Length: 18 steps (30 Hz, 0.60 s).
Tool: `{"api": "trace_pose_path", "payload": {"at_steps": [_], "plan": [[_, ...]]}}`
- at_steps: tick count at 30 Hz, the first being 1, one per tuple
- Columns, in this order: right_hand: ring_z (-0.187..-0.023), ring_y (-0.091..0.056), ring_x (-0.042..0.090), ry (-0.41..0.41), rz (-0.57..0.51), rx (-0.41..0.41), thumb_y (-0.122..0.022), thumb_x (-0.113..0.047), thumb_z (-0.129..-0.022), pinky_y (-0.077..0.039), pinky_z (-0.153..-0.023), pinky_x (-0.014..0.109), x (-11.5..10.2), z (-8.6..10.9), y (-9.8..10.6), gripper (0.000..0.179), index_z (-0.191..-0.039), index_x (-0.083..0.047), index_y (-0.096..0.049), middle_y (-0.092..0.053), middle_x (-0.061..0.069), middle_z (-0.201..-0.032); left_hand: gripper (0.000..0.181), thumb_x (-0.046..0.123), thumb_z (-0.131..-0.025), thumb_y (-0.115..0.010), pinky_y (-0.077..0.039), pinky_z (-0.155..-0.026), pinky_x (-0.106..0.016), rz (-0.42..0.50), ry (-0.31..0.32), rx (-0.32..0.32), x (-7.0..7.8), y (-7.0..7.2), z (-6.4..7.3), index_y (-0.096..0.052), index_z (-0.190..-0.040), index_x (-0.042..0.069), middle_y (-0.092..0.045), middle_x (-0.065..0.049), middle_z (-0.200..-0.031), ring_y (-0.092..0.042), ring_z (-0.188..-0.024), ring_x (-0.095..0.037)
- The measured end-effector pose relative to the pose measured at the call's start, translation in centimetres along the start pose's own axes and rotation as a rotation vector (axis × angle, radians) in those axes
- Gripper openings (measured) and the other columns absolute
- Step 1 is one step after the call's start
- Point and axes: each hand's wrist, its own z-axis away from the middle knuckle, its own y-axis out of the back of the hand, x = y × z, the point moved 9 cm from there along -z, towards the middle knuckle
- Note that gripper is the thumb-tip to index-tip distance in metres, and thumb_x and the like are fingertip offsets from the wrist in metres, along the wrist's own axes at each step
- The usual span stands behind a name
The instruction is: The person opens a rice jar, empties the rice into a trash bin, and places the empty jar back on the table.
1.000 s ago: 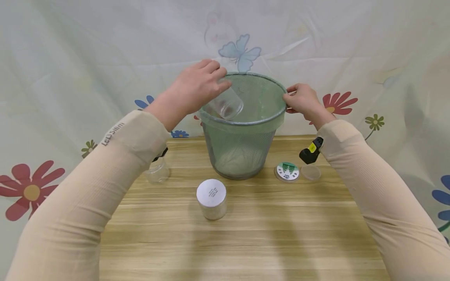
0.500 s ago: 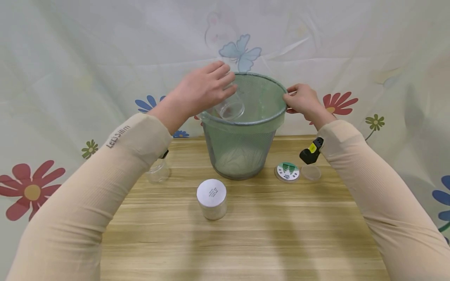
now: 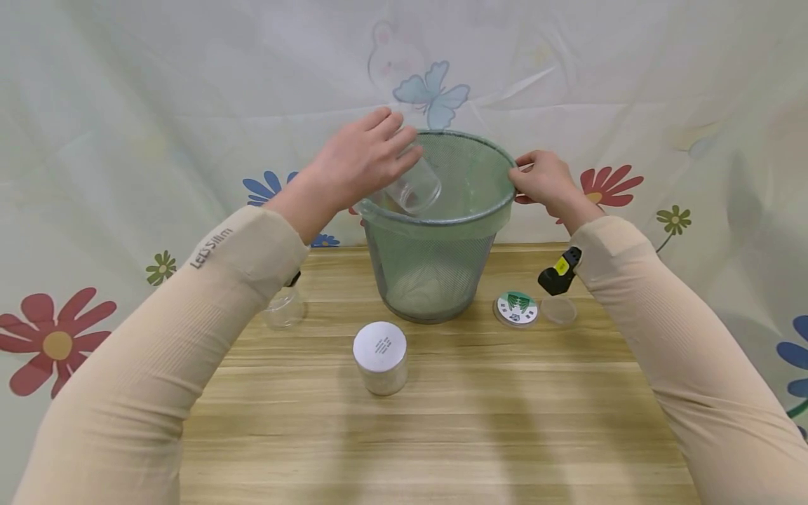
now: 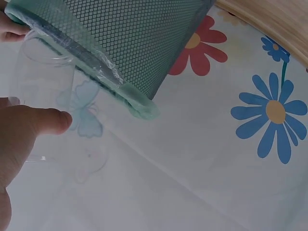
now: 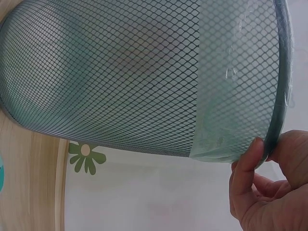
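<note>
My left hand grips a clear plastic jar from above and tips it mouth down over the near-left rim of a mesh wastebasket. In the left wrist view, the thumb presses along the see-through wall of the jar, whose end overlaps the rim. A thin green bag lines the wastebasket and is folded over its edge. On the far right of that rim, my right hand pinches the edge and the bag between thumb and fingers, as the right wrist view also shows.
Nearer on the wooden table stands a jar with a white lid. Right of the wastebasket lie a round green-and-white printed lid and a clear disc. Another clear jar is partly behind my left sleeve. Flowered cloth hangs behind.
My left hand has shifted slightly to the right, and the jar's tilt has rocked a little over the wastebasket. The right hand keeps its pinch on the rim.
</note>
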Motion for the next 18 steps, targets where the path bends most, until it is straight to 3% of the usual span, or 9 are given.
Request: {"api": "trace_pose_path", "payload": {"at_steps": [7, 12, 18], "plan": [[-0.063, -0.055, -0.001, -0.001, -0.009, 0.001, -0.04, -0.02, -0.092, -0.052, -0.062, 0.014, 0.1, -0.1, 0.0, 0.05, -0.136, 0.004, -0.034, -0.048, 0.022, -0.124, 0.046, 0.0, -0.079, -0.065, -0.042, -0.087, -0.036, 0.06, 0.091, 0.033, -1.2, -0.6, 0.8, -0.046, -0.121, 0.002, -0.051, -0.015, -0.112, -0.05, -0.101, -0.033], [-0.064, -0.055, -0.001, 0.001, -0.006, 0.003, -0.04, -0.02, -0.092, -0.052, -0.062, 0.014, 0.1, -0.1, 0.0, 0.05, -0.136, 0.004, -0.034, -0.048, 0.021, -0.123, 0.045, 0.004, -0.083, -0.06, -0.044, -0.089, -0.038, 0.163, 0.183, -0.051, -2.2, -1.5, 1.5, -0.042, -0.123, -0.002, -0.051, -0.02, -0.112, -0.051, -0.103, -0.035], [-0.065, -0.055, 0.0, -0.002, -0.005, 0.006, -0.04, -0.021, -0.092, -0.052, -0.064, 0.015, 0.1, -0.2, 0.0, 0.051, -0.137, 0.003, -0.034, -0.048, 0.021, -0.124, 0.064, 0.022, -0.079, -0.068, -0.045, -0.088, -0.041, 0.424, 0.403, -0.225, -3.7, -3.8, 3.1, -0.036, -0.126, -0.006, -0.047, -0.023, -0.113, -0.047, -0.099, -0.036]]}}
